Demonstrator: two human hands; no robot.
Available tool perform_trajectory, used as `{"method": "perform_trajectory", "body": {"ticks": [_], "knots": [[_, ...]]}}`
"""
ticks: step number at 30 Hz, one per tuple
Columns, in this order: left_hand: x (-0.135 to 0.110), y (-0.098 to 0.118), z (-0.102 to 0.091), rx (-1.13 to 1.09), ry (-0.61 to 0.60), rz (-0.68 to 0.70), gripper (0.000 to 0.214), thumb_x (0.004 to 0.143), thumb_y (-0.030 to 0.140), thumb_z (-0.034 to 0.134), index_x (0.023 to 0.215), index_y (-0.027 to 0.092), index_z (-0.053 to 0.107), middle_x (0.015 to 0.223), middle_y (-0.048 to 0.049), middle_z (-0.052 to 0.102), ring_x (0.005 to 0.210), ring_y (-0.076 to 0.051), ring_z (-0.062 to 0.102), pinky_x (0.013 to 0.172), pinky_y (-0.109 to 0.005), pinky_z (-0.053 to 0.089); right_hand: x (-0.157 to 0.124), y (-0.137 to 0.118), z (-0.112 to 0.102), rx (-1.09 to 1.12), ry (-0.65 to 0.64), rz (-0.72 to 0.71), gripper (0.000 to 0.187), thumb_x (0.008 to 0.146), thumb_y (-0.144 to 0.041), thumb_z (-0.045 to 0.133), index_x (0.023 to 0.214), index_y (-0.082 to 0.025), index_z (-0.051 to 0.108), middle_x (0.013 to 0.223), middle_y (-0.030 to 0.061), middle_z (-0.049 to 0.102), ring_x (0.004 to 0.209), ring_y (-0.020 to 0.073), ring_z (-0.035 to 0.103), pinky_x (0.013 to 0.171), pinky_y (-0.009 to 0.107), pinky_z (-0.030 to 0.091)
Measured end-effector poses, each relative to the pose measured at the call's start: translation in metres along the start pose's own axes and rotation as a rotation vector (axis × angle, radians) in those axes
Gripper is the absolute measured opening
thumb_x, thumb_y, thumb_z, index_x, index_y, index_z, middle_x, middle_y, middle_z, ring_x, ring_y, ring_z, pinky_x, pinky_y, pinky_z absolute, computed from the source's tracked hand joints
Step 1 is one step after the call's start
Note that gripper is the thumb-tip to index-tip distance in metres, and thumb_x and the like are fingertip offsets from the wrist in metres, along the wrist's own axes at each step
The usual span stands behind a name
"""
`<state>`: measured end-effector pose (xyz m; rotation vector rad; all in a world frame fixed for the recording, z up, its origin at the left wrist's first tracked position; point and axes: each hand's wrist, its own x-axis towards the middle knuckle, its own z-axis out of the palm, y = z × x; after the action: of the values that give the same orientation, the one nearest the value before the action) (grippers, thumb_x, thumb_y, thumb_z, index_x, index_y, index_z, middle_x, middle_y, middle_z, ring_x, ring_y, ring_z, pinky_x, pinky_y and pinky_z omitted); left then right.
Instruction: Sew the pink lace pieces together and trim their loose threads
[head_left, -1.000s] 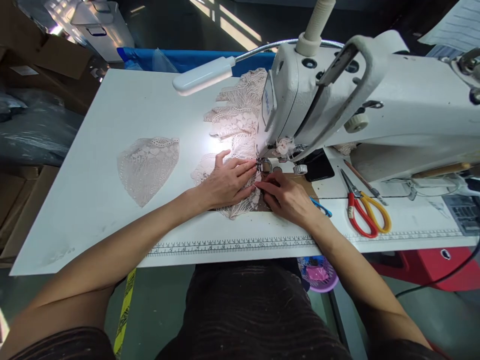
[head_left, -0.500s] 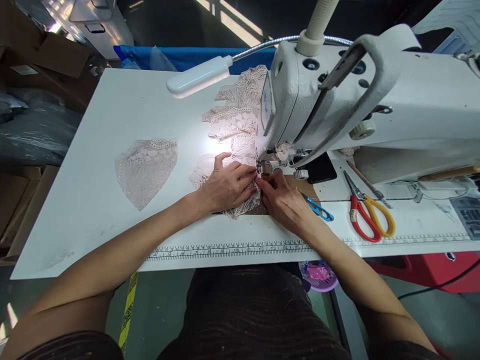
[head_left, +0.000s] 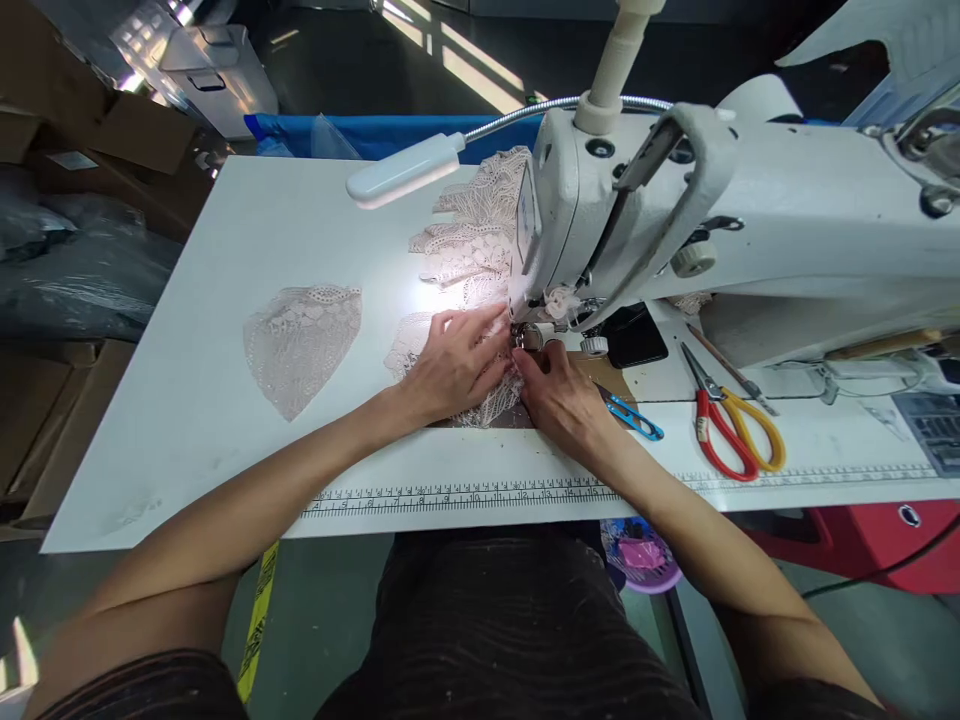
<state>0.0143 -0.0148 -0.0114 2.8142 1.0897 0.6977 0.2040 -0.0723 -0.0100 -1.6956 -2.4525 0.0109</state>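
Left hand (head_left: 448,368) lies flat, fingers spread, pinning the lace piece (head_left: 480,400) just before the presser foot (head_left: 527,335), while right hand (head_left: 561,395) pinches its edge there, keeping it taut.

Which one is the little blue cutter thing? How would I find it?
Start at the big white sewing machine on the table. Just behind the right hand, in front of the machine, lie the small blue snips. The scissors further right are much bigger, with red and yellow handles; the snips are short and all blue.
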Motion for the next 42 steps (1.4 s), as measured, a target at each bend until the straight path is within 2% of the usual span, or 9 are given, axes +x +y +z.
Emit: {"method": "perform_trajectory", "body": {"ticks": [5, 8, 11, 16, 22, 30, 36, 39, 42], "knots": [[0.012, -0.035, -0.007, 0.042, -0.04, -0.117, 0.041, 0.101, 0.042, 0.041, 0.13, 0.017, 0.056, 0.134, -0.0184, 0.06, 0.113, -0.033, 0.057, 0.09, -0.049, 0.043, -0.008, 0.007, -0.003, 0.036, -0.008, -0.122, 0.043, 0.091, -0.005, 0.043, 0.129, -0.017, 0.057, 0.115, 0.019, 0.057, 0.09, 0.0258, 0.058, 0.07, 0.037, 0.051], [0.021, -0.062, -0.007, 0.052, -0.19, -0.025, 0.042, 0.102, 0.044, 0.036, 0.129, 0.019, 0.057, 0.142, -0.0174, 0.056, 0.122, -0.036, 0.054, 0.096, -0.053, 0.04, -0.008, 0.008, -0.003, 0.065, 0.013, -0.125, 0.039, 0.092, -0.008, 0.046, 0.126, -0.018, 0.06, 0.111, 0.0173, 0.057, 0.09, 0.0255, 0.059, 0.071, 0.037, 0.052], [0.025, -0.074, -0.009, 0.07, -0.197, 0.027, 0.045, 0.103, 0.046, 0.037, 0.132, 0.017, 0.054, 0.148, -0.0204, 0.05, 0.129, -0.038, 0.051, 0.1, -0.057, 0.038, -0.008, 0.007, -0.002, 0.09, 0.033, -0.111, 0.037, 0.092, -0.01, 0.047, 0.124, -0.017, 0.062, 0.108, 0.0168, 0.058, 0.09, 0.0261, 0.059, 0.072, 0.038, 0.052], [0.019, -0.043, -0.015, -0.009, -0.063, 0.101, 0.031, 0.101, 0.035, 0.047, 0.118, 0.015, 0.063, 0.128, -0.0178, 0.065, 0.113, -0.03, 0.063, 0.092, -0.05, 0.049, -0.006, 0.016, -0.001, 0.242, 0.068, -0.143, 0.039, 0.092, -0.012, 0.044, 0.126, -0.015, 0.064, 0.107, 0.0175, 0.061, 0.092, 0.0271, 0.061, 0.081, 0.043, 0.054], [0.01, -0.003, -0.012, -0.174, -0.139, 0.373, 0.02, 0.096, 0.023, 0.054, 0.102, 0.014, 0.071, 0.102, -0.0111, 0.074, 0.09, -0.021, 0.069, 0.081, -0.038, 0.056, 0.003, 0.049, -0.016, 0.422, 0.004, -0.167, 0.034, 0.093, -0.019, 0.046, 0.117, -0.013, 0.071, 0.097, 0.0138, 0.069, 0.087, 0.0238, 0.065, 0.081, 0.036, 0.052], [0.005, -0.001, -0.003, -0.106, -0.064, 0.349, 0.024, 0.099, 0.023, 0.052, 0.086, 0.016, 0.071, 0.093, -0.0085, 0.075, 0.075, -0.017, 0.068, 0.069, -0.033, 0.054, 0.015, 0.057, -0.019, 0.503, -0.007, -0.048, 0.029, 0.09, -0.018, 0.049, 0.099, -0.014, 0.076, 0.081, 0.0072, 0.069, 0.067, 0.0173, 0.061, 0.066, 0.028, 0.045], [0.004, -0.002, 0.002, -0.204, 0.17, 0.226, 0.019, 0.1, 0.021, 0.053, 0.089, 0.013, 0.066, 0.083, -0.0066, 0.072, 0.073, -0.015, 0.067, 0.062, -0.029, 0.055, 0.009, 0.06, -0.011, 0.587, 0.07, -0.028, 0.026, 0.088, -0.016, 0.051, 0.092, -0.017, 0.076, 0.074, 0.0042, 0.068, 0.069, 0.017, 0.06, 0.066, 0.028, 0.045], [0.004, -0.004, 0.0, -0.258, 0.258, 0.13, 0.016, 0.1, 0.022, 0.054, 0.092, 0.013, 0.065, 0.086, -0.0074, 0.072, 0.078, -0.015, 0.069, 0.065, -0.029, 0.057, 0.008, 0.059, -0.01, 0.595, 0.092, -0.032, 0.027, 0.089, -0.016, 0.05, 0.094, -0.016, 0.077, 0.08, 0.006, 0.07, 0.073, 0.0174, 0.062, 0.069, 0.028, 0.046], [0.003, -0.005, 0.0, -0.258, 0.229, 0.181, 0.014, 0.099, 0.023, 0.057, 0.092, 0.014, 0.065, 0.09, -0.0077, 0.074, 0.085, -0.017, 0.07, 0.073, -0.032, 0.058, 0.006, 0.056, -0.009, 0.578, 0.103, -0.041, 0.028, 0.09, -0.017, 0.05, 0.099, -0.013, 0.077, 0.082, 0.0077, 0.069, 0.073, 0.0171, 0.061, 0.068, 0.028, 0.047]]}}
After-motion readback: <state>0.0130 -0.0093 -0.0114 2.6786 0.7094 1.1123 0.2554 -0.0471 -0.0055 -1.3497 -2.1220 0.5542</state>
